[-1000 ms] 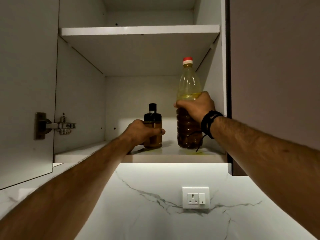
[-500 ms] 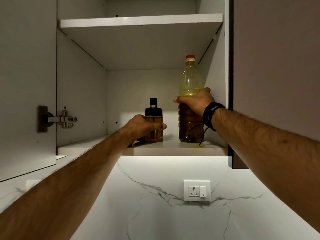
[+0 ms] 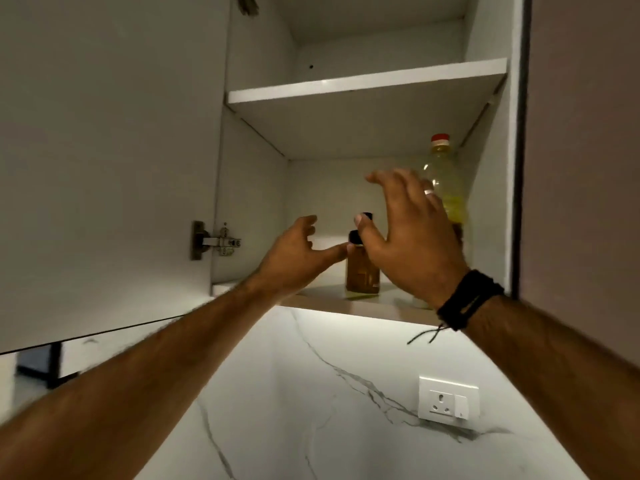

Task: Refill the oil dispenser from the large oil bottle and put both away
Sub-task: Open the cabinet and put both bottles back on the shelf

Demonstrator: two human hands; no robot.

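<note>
Dispenser: oil dispenser upright near the lower shelf front edge.
Bottle: large oil bottle beside it, right corner.
Grip: left hand and right hand spread, holding nothing.
Progress: both stored; cabinet door open.

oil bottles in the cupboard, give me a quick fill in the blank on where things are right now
1. The oil dispenser and the large oil bottle both stand on the ____ shelf of the cabinet.
2. The large oil bottle has a ____ cap.
3. The left hand and the right hand hold ____.
4. The black wristband sits on the ____ wrist.

Missing words: lower; red; nothing; right
</note>
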